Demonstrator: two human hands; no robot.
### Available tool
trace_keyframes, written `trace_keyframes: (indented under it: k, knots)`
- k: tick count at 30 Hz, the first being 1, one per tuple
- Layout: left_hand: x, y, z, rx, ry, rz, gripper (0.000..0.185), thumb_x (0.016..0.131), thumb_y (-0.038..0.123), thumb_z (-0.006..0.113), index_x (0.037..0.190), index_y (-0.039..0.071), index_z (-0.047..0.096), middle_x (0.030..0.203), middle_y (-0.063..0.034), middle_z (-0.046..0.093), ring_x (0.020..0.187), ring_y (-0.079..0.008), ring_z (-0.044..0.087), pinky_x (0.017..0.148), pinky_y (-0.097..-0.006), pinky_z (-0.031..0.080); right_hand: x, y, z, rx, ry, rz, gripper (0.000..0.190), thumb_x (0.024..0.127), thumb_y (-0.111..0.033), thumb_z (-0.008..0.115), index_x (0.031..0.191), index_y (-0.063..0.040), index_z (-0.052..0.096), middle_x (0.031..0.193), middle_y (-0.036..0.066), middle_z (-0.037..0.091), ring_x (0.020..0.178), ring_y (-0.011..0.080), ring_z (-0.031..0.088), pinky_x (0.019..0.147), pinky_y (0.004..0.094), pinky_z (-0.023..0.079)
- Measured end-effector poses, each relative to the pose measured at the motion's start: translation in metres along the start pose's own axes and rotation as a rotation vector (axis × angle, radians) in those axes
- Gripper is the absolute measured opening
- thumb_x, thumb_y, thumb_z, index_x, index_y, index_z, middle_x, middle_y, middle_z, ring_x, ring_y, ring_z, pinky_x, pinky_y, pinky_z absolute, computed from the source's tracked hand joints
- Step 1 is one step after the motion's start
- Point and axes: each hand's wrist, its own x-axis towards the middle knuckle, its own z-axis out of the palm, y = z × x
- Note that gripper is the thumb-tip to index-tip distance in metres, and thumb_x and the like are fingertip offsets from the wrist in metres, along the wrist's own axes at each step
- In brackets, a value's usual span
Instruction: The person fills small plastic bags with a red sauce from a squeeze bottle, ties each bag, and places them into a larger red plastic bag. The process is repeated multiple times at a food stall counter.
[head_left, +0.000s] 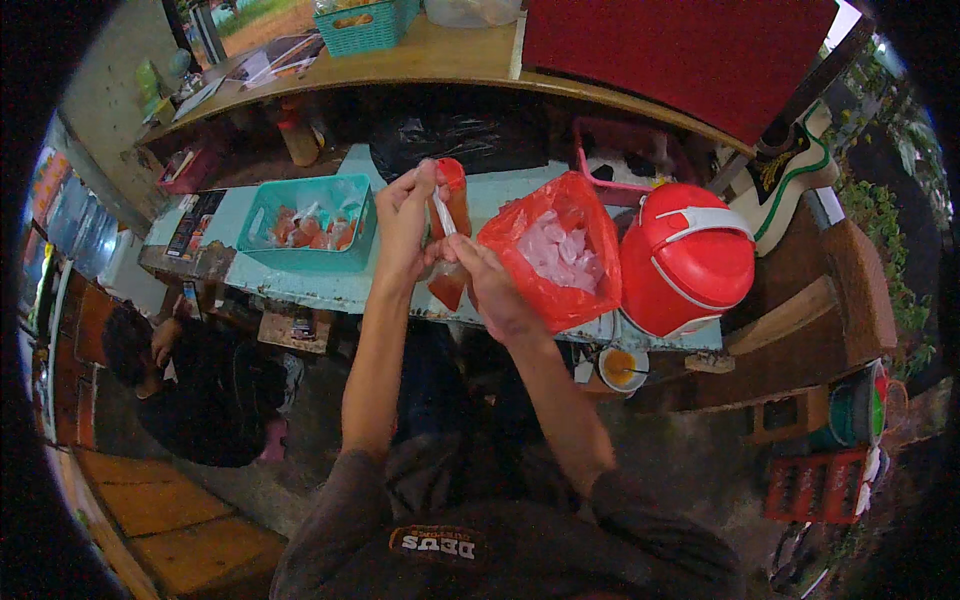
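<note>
A small clear plastic bag (448, 287) with reddish-orange sauce in its bottom hangs in front of me, its neck stretched into a twisted strand. My left hand (409, 214) pinches the upper end of that strand. Lower down, just above the sauce, the fingers of my right hand (487, 281) grip the neck. Partly hidden behind my hands is a red-topped squeeze bottle (459, 206) with orange-red contents. To the left, a turquoise plastic basket (307, 259) holds several knotted bags of sauce. On the right lies an open red plastic bag (510, 240) with whitish clear bags inside.
A red drink cooler (686, 262) with a white handle stands at the table's (330, 295) right end. Behind are a pink basket (622, 193) and black plastic (472, 146), under a wooden shelf (450, 49). A bowl (622, 370) sits lower right. A person (210, 390) sits lower left.
</note>
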Motion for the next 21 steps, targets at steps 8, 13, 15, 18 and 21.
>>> trace_keyframes:
  k: [8, 13, 15, 18, 21]
  knots:
    - [-0.002, -0.017, -0.005, 0.001, -0.039, -0.050, 0.035, 0.100, 0.032, 0.059, 0.087, 0.001, 0.069, 0.077, -0.0014, 0.064, 0.070, -0.0064, 0.053, 0.065, -0.0231, 0.041, -0.005, 0.009, -0.003, 0.021, -0.008, 0.012, 0.030, 0.107, -0.031, 0.038, 0.089, -0.010, 0.049, 0.097, 0.005, 0.058, 0.101, 0.0153, 0.055, 0.094, 0.0304, 0.042]
    - [0.005, 0.000, -0.016, 0.073, -0.141, -0.058, 0.031, 0.096, 0.026, 0.064, 0.112, 0.000, 0.066, 0.094, -0.0043, 0.068, 0.084, -0.0092, 0.059, 0.078, -0.0235, 0.046, 0.005, 0.000, -0.004, 0.107, -0.049, -0.093, 0.030, 0.107, -0.031, 0.037, 0.089, -0.011, 0.048, 0.099, 0.005, 0.059, 0.106, 0.0181, 0.058, 0.099, 0.0342, 0.044]
    - [0.006, -0.002, -0.021, 0.014, -0.200, 0.086, 0.043, 0.092, 0.022, 0.070, 0.127, 0.001, 0.059, 0.109, -0.0072, 0.067, 0.096, -0.0129, 0.061, 0.086, -0.0261, 0.048, 0.002, -0.009, -0.008, 0.206, -0.030, -0.105, 0.029, 0.108, -0.029, 0.036, 0.089, -0.011, 0.047, 0.101, 0.006, 0.058, 0.108, 0.0195, 0.057, 0.102, 0.0355, 0.043]
    - [-0.020, -0.001, -0.030, 0.125, -0.210, 0.259, 0.067, 0.082, 0.016, 0.078, 0.140, 0.004, 0.047, 0.130, -0.0106, 0.058, 0.116, -0.0199, 0.056, 0.099, -0.0337, 0.046, 0.003, -0.030, -0.008, 0.287, -0.006, -0.196, 0.028, 0.109, -0.026, 0.034, 0.090, -0.010, 0.046, 0.105, 0.008, 0.058, 0.112, 0.0215, 0.056, 0.105, 0.0374, 0.041]
    - [-0.068, -0.005, -0.016, 0.327, -0.246, 0.319, 0.075, 0.078, 0.013, 0.081, 0.142, 0.004, 0.043, 0.137, -0.0129, 0.054, 0.123, -0.0266, 0.054, 0.104, -0.0400, 0.042, 0.007, -0.041, -0.008, 0.261, -0.004, -0.282, 0.029, 0.109, -0.026, 0.033, 0.094, -0.007, 0.049, 0.108, 0.010, 0.059, 0.115, 0.0228, 0.055, 0.108, 0.0390, 0.040]
